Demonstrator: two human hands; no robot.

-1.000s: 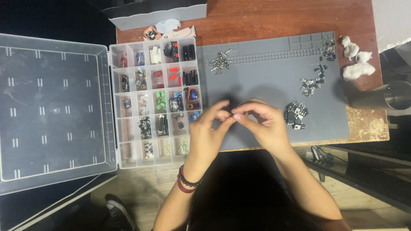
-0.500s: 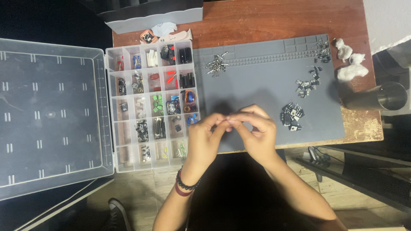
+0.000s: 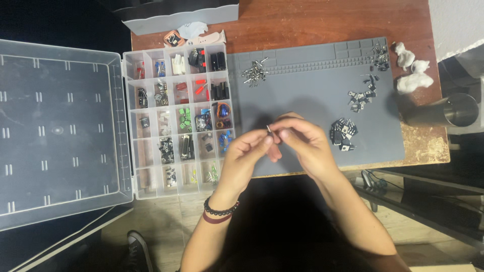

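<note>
My left hand [image 3: 245, 160] and my right hand [image 3: 306, 142] meet over the near edge of the grey work mat [image 3: 312, 90]. Together their fingertips pinch a tiny metal part [image 3: 269, 129], too small to identify. My left wrist wears a dark bead bracelet and a red band. Just left of my hands lies a clear compartment box [image 3: 179, 118] filled with small electronic parts in several colours. Its open lid [image 3: 58, 128] rests flat at the far left.
On the mat lie small piles of parts: silver ones [image 3: 254, 74] at the top left, dark ones [image 3: 343, 133] at the right, more [image 3: 361, 95] above. White cotton wads [image 3: 412, 75] and a metal cup [image 3: 446, 113] stand at the table's right edge. A grey bin [image 3: 181, 15] sits behind.
Both hands stay joined on the small part. The view has shifted slightly, and the fingers have turned a little around the part.
</note>
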